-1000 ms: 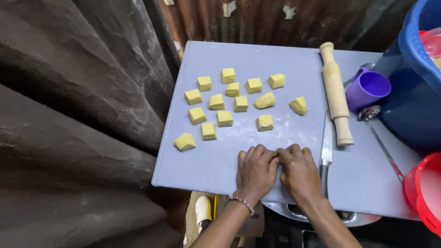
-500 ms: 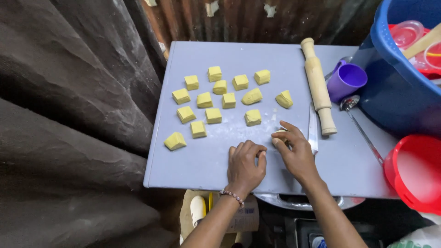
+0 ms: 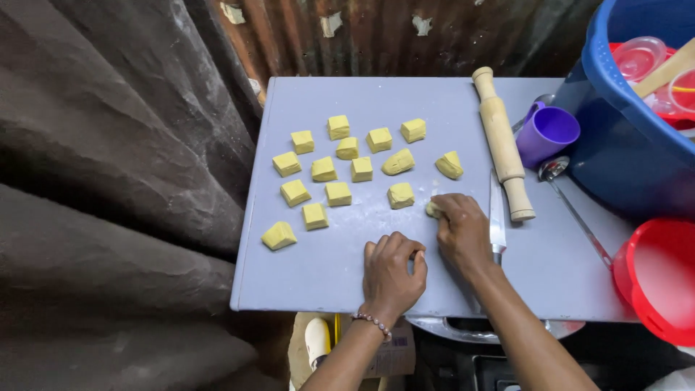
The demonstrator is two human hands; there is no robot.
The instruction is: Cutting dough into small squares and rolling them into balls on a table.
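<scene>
Nearest to us, our left hand [image 3: 392, 274] rests on the grey table [image 3: 318, 268] close to its front edge, fingers curled into a loose fist that holds nothing; a bead bracelet [image 3: 374, 325] circles the wrist. Just beyond and to the right, our right hand [image 3: 463, 230] lies knuckles up on the table, its fingers closed on a small yellow dough piece [image 3: 433, 209] that peeks out at the fingertips. That piece sits on the table near the middle, just right of the cut pieces.

A knife [image 3: 496, 216] lies flat right beside the right hand, blade pointing away from us. Left of the hands, one dough wedge [image 3: 279, 236] lies alone near the table's left edge. Farther off, the other dough pieces [image 3: 347, 165] are spread in loose rows, apart from each other, on a lightly floured patch.

To the right of them a wooden rolling pin [image 3: 502, 143] lies lengthwise, near the knife. Beyond it a purple cup [image 3: 546, 133] stands by a blue tub [image 3: 628, 137], with a spoon [image 3: 568, 199] lying just in front of the cup. A red bowl [image 3: 655, 279] sits at the table's right corner. Behind the table runs a rusty corrugated wall [image 3: 405, 36].
</scene>
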